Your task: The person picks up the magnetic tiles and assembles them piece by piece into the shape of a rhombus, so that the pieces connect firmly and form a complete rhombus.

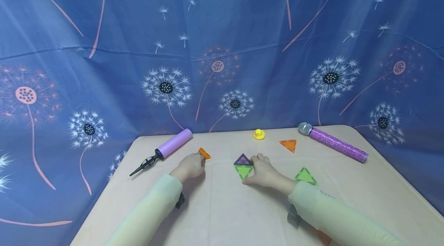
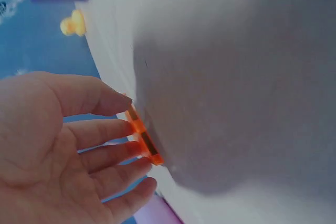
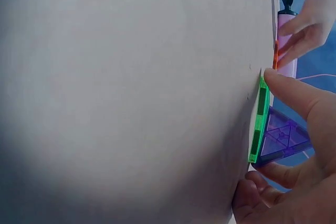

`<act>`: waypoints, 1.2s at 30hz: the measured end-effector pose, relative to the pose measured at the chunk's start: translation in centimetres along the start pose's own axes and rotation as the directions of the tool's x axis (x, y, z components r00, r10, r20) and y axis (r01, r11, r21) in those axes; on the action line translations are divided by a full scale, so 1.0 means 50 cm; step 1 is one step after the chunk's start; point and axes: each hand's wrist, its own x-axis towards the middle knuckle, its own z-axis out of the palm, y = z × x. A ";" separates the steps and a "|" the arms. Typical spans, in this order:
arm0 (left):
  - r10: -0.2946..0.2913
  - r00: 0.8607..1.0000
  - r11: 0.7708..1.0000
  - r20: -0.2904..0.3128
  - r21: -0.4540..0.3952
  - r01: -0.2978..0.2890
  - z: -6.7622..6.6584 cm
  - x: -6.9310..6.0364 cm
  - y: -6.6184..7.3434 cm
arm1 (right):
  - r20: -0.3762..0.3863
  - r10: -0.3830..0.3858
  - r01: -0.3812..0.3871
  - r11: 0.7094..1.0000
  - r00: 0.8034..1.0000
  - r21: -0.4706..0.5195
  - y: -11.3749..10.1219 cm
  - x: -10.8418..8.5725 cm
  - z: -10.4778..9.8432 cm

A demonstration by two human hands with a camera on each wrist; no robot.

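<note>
The left hand [image 1: 191,167] pinches an orange triangle tile [image 1: 204,153] at the left-centre of the table; in the left wrist view its thumb and fingertips lie along the tile [image 2: 144,137]. At the centre, the right hand [image 1: 265,172] holds a green triangle tile [image 1: 243,171] between thumb and fingers. A purple triangle tile [image 1: 243,160] meets the green one edge to edge on its far side. Seen from the right wrist, the purple tile [image 3: 283,136] rises at an angle from the green tile [image 3: 259,121], with fingertips at their shared corner.
A purple pump [image 1: 174,143] lies at the back left. Toward the back are a yellow duck [image 1: 259,134], another orange triangle [image 1: 289,145] and a glittery purple microphone [image 1: 338,144]. Another green triangle [image 1: 305,176] lies beside the right forearm, and an orange piece [image 1: 323,237] shows partly under the right sleeve.
</note>
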 end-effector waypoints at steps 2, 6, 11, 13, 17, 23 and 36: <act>0.013 1.000 1.000 -0.001 0.016 -0.013 0.004 -0.017 0.009 | -0.005 0.002 -0.002 1.000 1.000 -0.001 0.000 0.000 0.000; 0.024 1.000 0.999 0.008 0.035 -0.024 0.008 -0.053 0.032 | -0.015 0.000 0.000 1.000 1.000 -0.003 0.000 -0.002 0.001; 0.037 0.999 0.998 0.018 0.040 -0.038 0.012 -0.095 0.058 | -0.018 -0.004 0.004 1.000 1.000 -0.005 -0.001 -0.003 -0.001; 0.050 0.999 0.998 0.017 0.038 -0.051 0.015 -0.109 0.065 | -0.019 -0.002 0.002 1.000 1.000 -0.006 0.000 -0.003 0.000; 0.084 0.996 0.996 -0.001 0.036 -0.084 0.023 -0.133 0.076 | -0.021 0.004 -0.004 1.000 1.000 -0.005 0.002 -0.001 0.003; 0.129 0.990 0.991 -0.053 0.037 -0.127 0.029 -0.149 0.083 | -0.022 0.006 -0.006 1.000 1.000 0.010 0.002 -0.001 0.005; 0.007 0.997 0.956 -0.080 -0.293 -0.030 0.005 -0.057 0.024 | -0.017 0.014 -0.014 1.000 1.000 0.021 0.002 -0.003 0.001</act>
